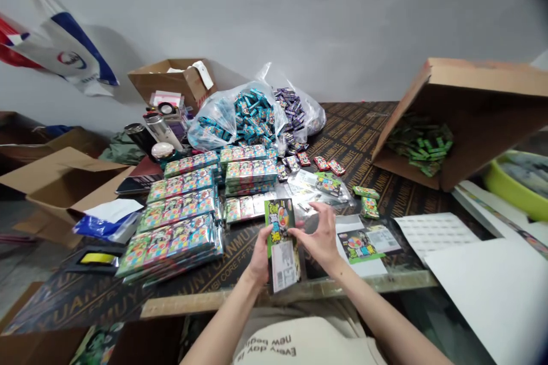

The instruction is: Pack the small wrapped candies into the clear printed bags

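Observation:
My left hand [260, 256] is closed round the left edge of an upright green and black printed packaging card [282, 239], which has a pale label panel on its lower half. Beside its right edge is my right hand [321, 236], the thumb touching the card and the index finger raised apart from it. A similar printed card [358, 245] lies flat to the right, on white sheets. Beyond my hands, clear plastic packaging [306, 185] lies near small green packets [369, 207] and red packets [336, 167].
Stacked multicoloured candy packs [177, 205] fill the left side. Behind them stand clear bags of blue packets [254, 114] and purple packets [291, 105]. A tilted cardboard box [471, 120] at right holds green packets. White paper [488, 279] lies at right; a wooden strip [192, 303] edges the table.

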{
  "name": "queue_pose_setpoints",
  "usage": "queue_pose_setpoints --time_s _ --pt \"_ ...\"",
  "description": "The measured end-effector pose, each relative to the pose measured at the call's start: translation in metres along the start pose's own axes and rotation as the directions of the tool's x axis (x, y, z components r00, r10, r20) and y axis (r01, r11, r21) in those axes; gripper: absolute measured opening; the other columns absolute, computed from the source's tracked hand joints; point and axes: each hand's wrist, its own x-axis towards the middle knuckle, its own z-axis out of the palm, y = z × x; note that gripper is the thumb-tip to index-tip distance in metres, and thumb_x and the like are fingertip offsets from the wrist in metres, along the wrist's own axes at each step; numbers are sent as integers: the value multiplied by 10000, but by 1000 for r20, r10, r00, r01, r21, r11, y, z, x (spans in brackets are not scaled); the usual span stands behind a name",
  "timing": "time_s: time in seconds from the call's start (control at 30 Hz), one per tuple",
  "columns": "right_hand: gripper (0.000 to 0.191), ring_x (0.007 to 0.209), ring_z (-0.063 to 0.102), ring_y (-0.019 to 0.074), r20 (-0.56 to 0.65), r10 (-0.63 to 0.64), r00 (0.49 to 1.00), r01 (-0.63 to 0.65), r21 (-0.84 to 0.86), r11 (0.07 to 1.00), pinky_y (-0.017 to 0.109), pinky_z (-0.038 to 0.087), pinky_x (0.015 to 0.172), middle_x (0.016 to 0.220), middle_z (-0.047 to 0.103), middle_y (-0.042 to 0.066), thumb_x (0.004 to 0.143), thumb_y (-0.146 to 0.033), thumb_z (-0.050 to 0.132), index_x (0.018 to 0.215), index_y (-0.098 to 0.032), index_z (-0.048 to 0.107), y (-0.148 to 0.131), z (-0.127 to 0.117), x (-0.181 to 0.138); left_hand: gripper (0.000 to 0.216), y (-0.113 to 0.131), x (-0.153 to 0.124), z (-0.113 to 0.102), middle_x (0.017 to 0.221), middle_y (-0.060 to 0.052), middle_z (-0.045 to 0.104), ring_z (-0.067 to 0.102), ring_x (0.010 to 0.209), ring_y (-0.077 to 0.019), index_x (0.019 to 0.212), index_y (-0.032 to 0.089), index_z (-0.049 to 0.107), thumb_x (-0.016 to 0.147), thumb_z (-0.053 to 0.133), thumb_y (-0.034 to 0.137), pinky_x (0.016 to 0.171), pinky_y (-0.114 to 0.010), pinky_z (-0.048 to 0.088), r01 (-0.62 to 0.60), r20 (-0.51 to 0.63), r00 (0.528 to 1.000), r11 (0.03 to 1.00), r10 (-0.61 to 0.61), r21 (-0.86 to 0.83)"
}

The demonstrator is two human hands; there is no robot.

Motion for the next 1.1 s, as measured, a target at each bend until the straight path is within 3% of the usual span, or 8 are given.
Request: queue_pose_setpoints --time_s 0.1,0.27,0.37,0.53,0.67,0.8,0.97,1.1 --pt "571 1017 470 254 174 -205 963 201 42 979 398 338 888 1058 539 81 608 -349 722 1101 -206 473 -10 -16 17 438 -9 -10 -6 871 -98 689 613 854 -253 1001 87 636 747 509 421 824 -349 414 90 -55 995 988 -84 123" --pt "328 739 513 172 423 -221 879 160 176 971 302 369 724 752 566 4 579 -344 756 775 -181 550 -19 -23 35 471 -15 -8 -7 898 -72 667 568 898 -256 1030 152 620 624 661 387 790 -345 422 -32 -62 997 951 54 306" --pt "300 702 522 155 569 -298 767 182 252 950 314 360 779 682 570 -13 600 -387 742 661 -172 541 -15 -27 43 605 -9 -9 -3 978 -64 641 538 967 -287 1094 199 579 528 722 356 781 -364 429 -60 -41 996 936 79 348" --pt "474 910 553 219 743 -358 565 186 308 933 446 188 1003 942 639 34 629 -410 719 1034 -208 577 -6 -39 52 565 3 -21 12 1089 -65 610 524 1019 -266 1126 182 566 586 691 288 805 -306 410 -83 -34 993 888 111 452" --pt "683 1044 505 231 723 -314 616 22 382 924 395 308 970 1141 569 56 616 -381 730 1232 -246 466 0 -39 51 422 4 -21 15 941 -75 662 593 788 -185 1074 137 592 681 638 282 699 -258 423 -55 -87 991 903 102 425" --pt "792 1118 463 223 441 -26 897 -185 429 884 392 307 994 1203 520 58 586 -351 756 1284 -265 390 5 -25 38 356 5 -13 10 860 -65 677 601 707 -173 1014 130 607 710 613 316 694 -281 436 -109 -240 946 910 219 401" --pt "375 839 603 196 664 109 740 -559 517 647 343 468 781 912 656 55 709 -433 626 985 -179 614 7 -7 21 293 13 -10 4 804 -47 685 595 763 -195 877 126 663 714 613 364 730 -274 429 -146 -149 936 734 320 663" --pt "247 650 591 140 590 155 792 -552 584 595 264 479 637 725 654 14 709 -396 630 777 -159 631 4 -5 22 289 21 -8 4 729 -48 676 579 694 -191 741 94 680 707 621 375 647 -251 424 -149 -71 936 571 345 807"
